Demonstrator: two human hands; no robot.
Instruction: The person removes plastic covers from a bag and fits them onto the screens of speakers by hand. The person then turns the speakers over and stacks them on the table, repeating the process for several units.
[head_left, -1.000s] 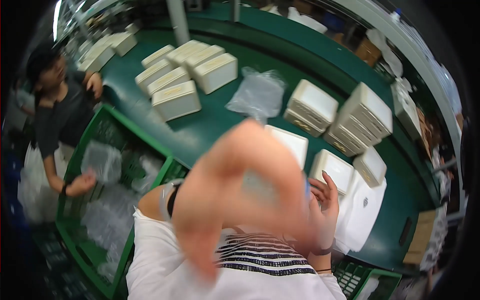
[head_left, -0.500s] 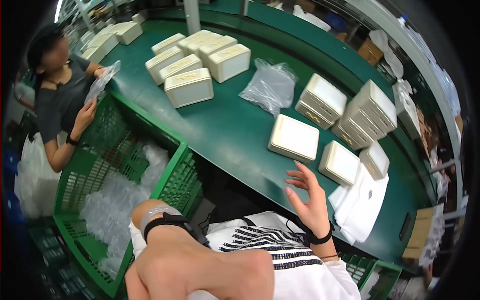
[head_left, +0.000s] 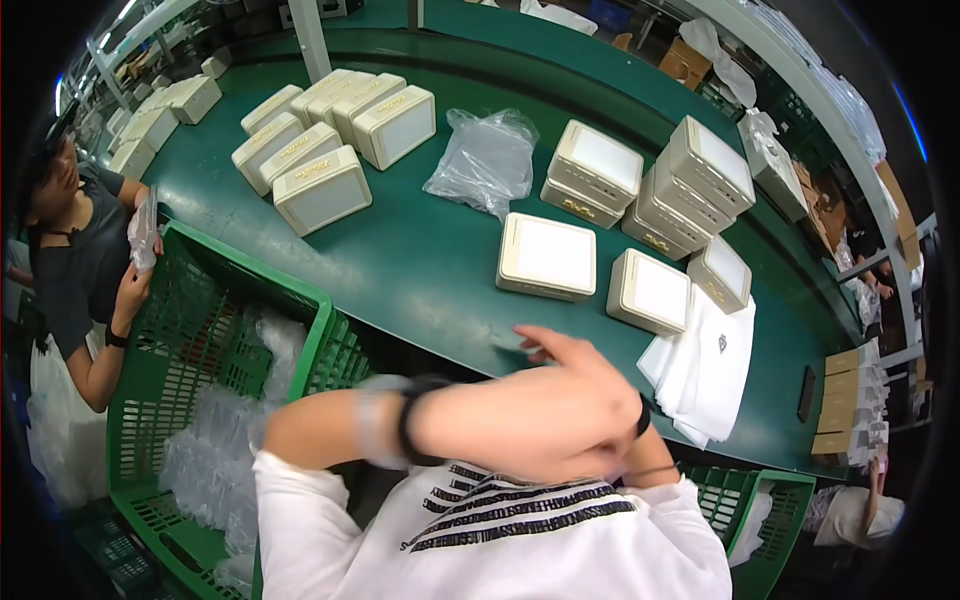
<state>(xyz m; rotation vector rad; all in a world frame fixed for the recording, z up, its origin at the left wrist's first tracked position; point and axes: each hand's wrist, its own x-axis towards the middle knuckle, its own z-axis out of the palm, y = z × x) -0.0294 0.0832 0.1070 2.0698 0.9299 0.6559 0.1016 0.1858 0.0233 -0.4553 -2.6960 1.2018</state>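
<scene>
My left hand (head_left: pixel 535 425) is smeared by motion and reaches across my body onto my right wrist. Its fingers are hidden, so its grip cannot be made out. Partly behind it, my right hand (head_left: pixel 570 355) hovers above the table's near edge, fingers apart and holding nothing. Nearest to it, a cream box with a white panel (head_left: pixel 547 255) lies on the green table. A similar cream box (head_left: pixel 650 290) sits to its right, beside a stack of white bags (head_left: pixel 708 370). Beyond lies a bundle of clear plastic bags (head_left: pixel 485 160).
Stacked cream boxes (head_left: pixel 690 190) stand at the right; several more boxes (head_left: pixel 322 192) stand on edge at the left. A green crate (head_left: pixel 318 310) with clear plastic adjoins the table, near a co-worker (head_left: pixel 85 230) handling plastic. Another green crate (head_left: pixel 790 500) is at lower right.
My left hand has swung from the lower middle up and right, over my right wrist. My right hand has shifted left in the picture. The view has turned, moving the table's things leftward and up.
</scene>
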